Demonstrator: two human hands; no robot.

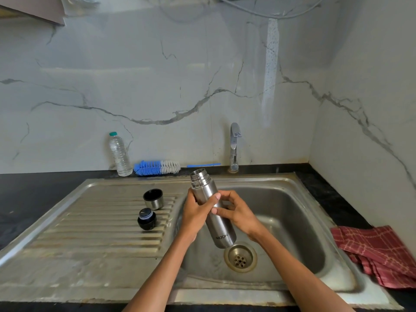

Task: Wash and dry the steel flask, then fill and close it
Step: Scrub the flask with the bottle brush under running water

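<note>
The steel flask (221, 230) is open at the top and tilts over the sink basin (290, 224), its mouth toward the back. My left hand (196, 212) grips its upper body from the left. My right hand (238, 212) touches the flask's middle from the right with curled fingers. The steel cup lid (153, 198) stands mouth up on the ribbed drainboard (101, 228). The black inner stopper (146, 219) sits just in front of it. The tap (234, 146) stands behind the basin; no water runs.
A blue and white bottle brush (157, 167) lies along the back wall. Beside it stands a clear plastic water bottle (120, 154) with a green cap. A red checked cloth (378, 253) lies on the dark counter at the right. The drain (240, 257) sits under the flask's base.
</note>
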